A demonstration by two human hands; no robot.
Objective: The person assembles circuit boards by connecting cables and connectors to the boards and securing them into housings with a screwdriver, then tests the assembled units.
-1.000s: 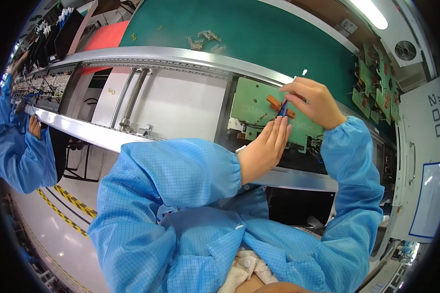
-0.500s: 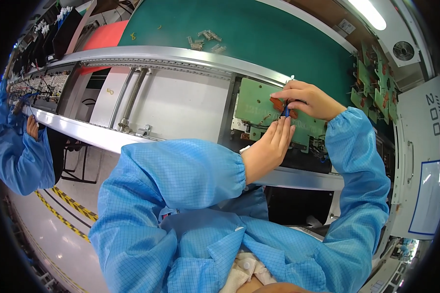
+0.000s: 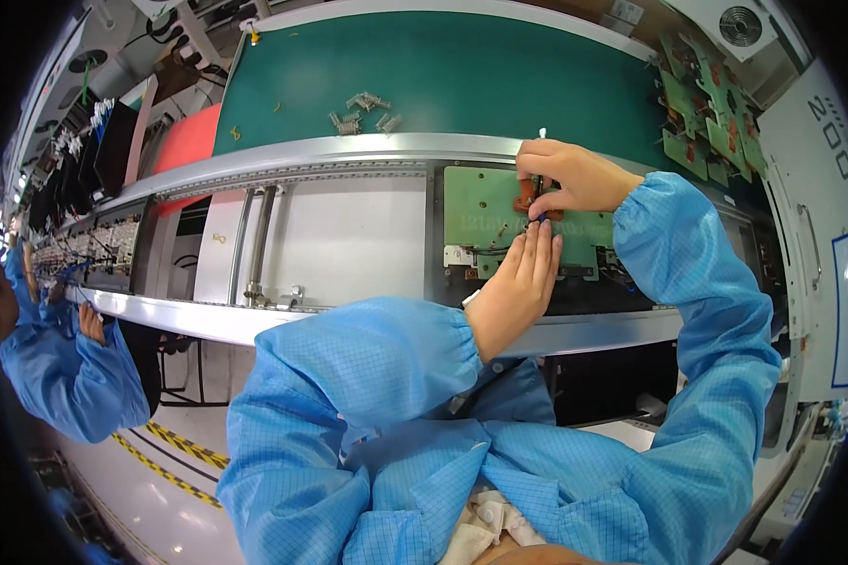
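A green circuit board (image 3: 485, 193) lies in a dark-framed carrier on the metal rail line, with orange-brown parts (image 3: 524, 201) near its middle. Over these parts my right hand (image 3: 579, 177) is curled, thumb and fingers closed round a slim dark piece whose kind I cannot make out. A bit of blue (image 3: 541, 218) shows just below the right thumb. My left hand (image 3: 523, 282) reaches in from the near side, its fingers stretched out side by side and the tips against that blue bit. The left thumb is hidden.
Beyond the rail (image 3: 349, 149) lies a green mat (image 3: 443, 75) with several metal springs (image 3: 360, 111). More green boards (image 3: 711, 118) stand at the far right. A co-worker in a blue sleeve (image 3: 75, 377) sits at the left, beside another carrier (image 3: 99, 240).
The view has shifted, so the bench sits lower and a little to the left. My right fingers have shifted on the slim piece, and less blue shows between my hands.
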